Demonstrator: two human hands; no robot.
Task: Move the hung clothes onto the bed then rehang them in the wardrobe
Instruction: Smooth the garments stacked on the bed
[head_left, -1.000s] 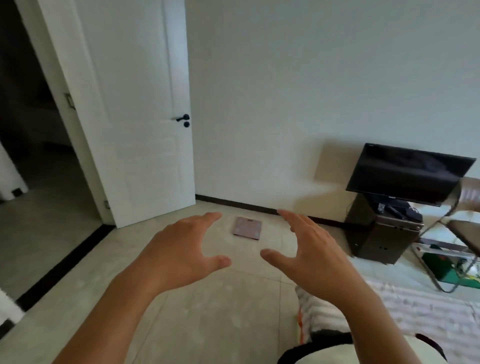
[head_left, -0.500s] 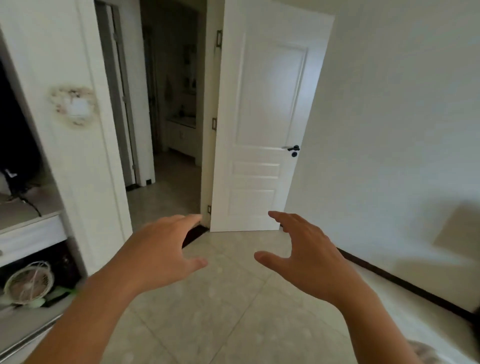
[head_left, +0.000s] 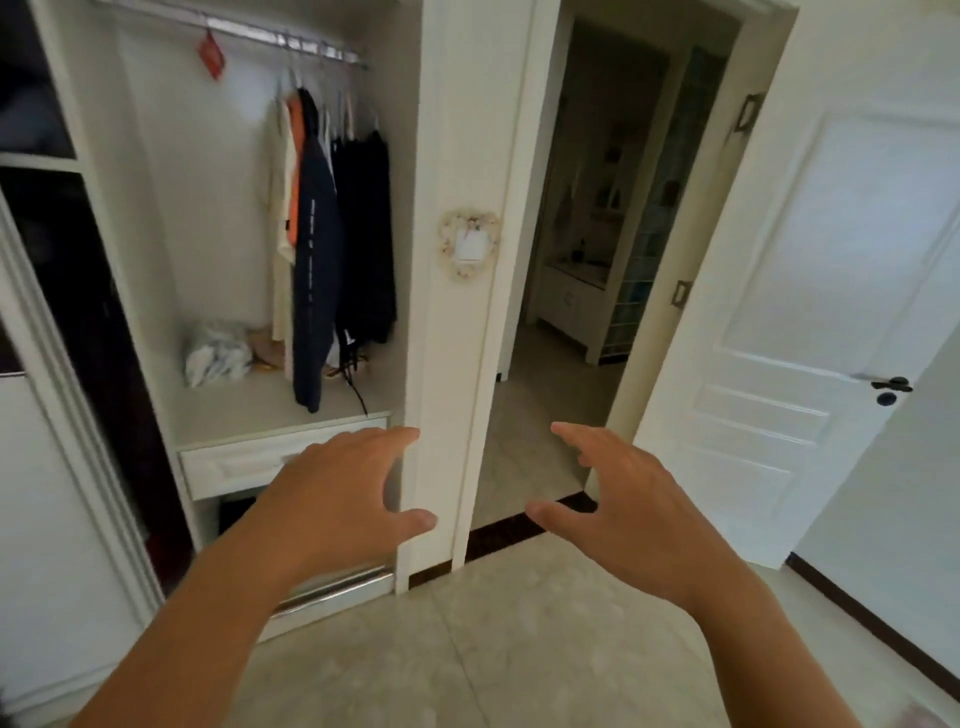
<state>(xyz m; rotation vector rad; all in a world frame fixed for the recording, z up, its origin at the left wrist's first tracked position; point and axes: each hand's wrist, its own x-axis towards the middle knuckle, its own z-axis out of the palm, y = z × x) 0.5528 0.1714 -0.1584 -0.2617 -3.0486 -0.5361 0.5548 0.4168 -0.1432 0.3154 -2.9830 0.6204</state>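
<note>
Biggest risk I can see: the hung clothes are bunched tight at the right end of the rail, so grabbing the whole lot at once could slip a hanger off or drag the dark cords across the wardrobe shelf. Right now both hands are empty. The left hand and right hand float out front, fingers spread and loosely bent, touching nothing, well short of the clothes.

Dark and pale clothes hanging in wardrobe
</note>
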